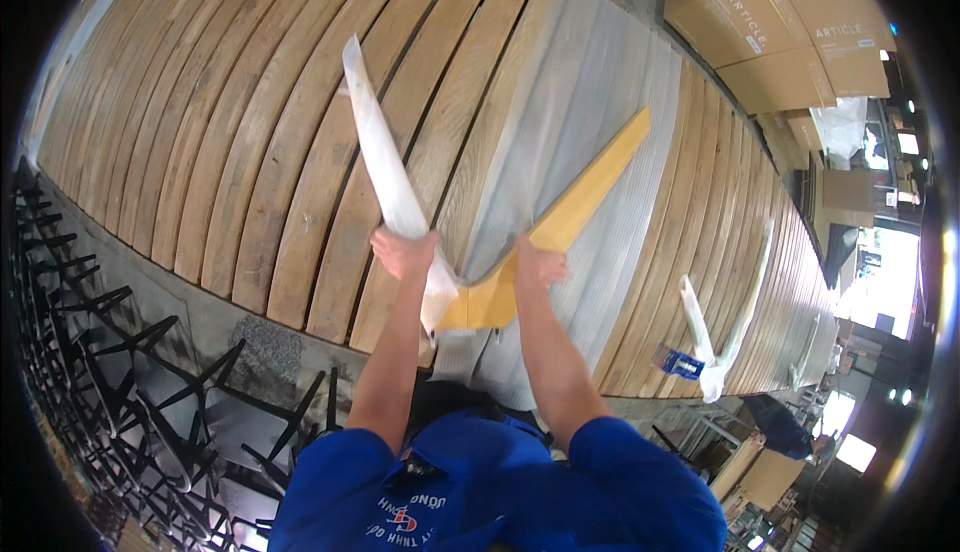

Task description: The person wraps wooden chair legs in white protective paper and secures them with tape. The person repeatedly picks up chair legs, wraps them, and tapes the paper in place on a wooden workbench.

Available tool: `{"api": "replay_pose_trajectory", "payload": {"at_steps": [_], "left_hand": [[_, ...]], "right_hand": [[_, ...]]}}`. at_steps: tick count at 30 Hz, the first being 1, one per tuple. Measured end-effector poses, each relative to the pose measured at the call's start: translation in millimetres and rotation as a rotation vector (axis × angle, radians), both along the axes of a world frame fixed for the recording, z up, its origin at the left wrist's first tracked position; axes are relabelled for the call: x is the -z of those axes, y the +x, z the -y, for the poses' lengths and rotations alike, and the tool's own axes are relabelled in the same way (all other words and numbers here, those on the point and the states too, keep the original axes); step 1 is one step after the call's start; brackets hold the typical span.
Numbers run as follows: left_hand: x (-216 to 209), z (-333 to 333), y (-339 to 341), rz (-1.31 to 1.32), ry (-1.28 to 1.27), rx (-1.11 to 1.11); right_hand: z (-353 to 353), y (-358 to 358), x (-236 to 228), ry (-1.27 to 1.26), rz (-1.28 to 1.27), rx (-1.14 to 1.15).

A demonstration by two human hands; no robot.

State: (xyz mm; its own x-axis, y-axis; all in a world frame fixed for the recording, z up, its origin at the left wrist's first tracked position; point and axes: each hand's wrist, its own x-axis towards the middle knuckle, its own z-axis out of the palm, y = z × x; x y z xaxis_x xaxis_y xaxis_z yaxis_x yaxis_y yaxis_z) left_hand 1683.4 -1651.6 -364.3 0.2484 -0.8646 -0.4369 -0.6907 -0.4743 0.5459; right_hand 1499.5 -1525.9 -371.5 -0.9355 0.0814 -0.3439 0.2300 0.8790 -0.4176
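A V-shaped wooden furniture part lies before me on a slatted wooden table (pixel 300 182). White foam wrap (pixel 385 167) covers its left arm, while its right arm is bare yellow wood (pixel 590 187). My left hand (pixel 405 252) is closed round the wrapped arm, just above the bend. On the bare arm, right of the bend, my right hand (pixel 541 265) is closed, its fingers slightly blurred. Beneath the bare arm spreads a translucent sheet of foam (pixel 585 62), laid across the slats.
Farther right lies another V-shaped part in white wrap (pixel 735 327), beside a blue tape dispenser (pixel 680 363). Cardboard boxes (pixel 750 22) are stacked beyond the table at the upper right. Many black metal frames (pixel 140 382) crowd the floor at the lower left.
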Motion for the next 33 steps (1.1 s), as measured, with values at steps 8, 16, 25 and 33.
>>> {"api": "replay_pose_trajectory", "payload": {"at_steps": [8, 16, 25, 33], "left_hand": [[-28.8, -65.5, -3.3, -0.443, -0.047, -0.336], [32.7, -54.7, -83.1, -0.758, -0.125, -0.36], [6.9, -34.2, -66.0, 0.114, -0.014, 0.476], [25.9, -144.2, 78.4, 0.277, -0.039, 0.624]], "right_hand": [[7.0, -22.1, -61.8, 0.068, -0.191, -0.182], [88.5, -126.5, -90.7, -0.163, -0.114, -0.439], [84.3, -205.0, -20.5, -0.058, -0.124, -0.366], [-189.1, -111.9, -24.3, 0.153, -0.144, -0.132]]}}
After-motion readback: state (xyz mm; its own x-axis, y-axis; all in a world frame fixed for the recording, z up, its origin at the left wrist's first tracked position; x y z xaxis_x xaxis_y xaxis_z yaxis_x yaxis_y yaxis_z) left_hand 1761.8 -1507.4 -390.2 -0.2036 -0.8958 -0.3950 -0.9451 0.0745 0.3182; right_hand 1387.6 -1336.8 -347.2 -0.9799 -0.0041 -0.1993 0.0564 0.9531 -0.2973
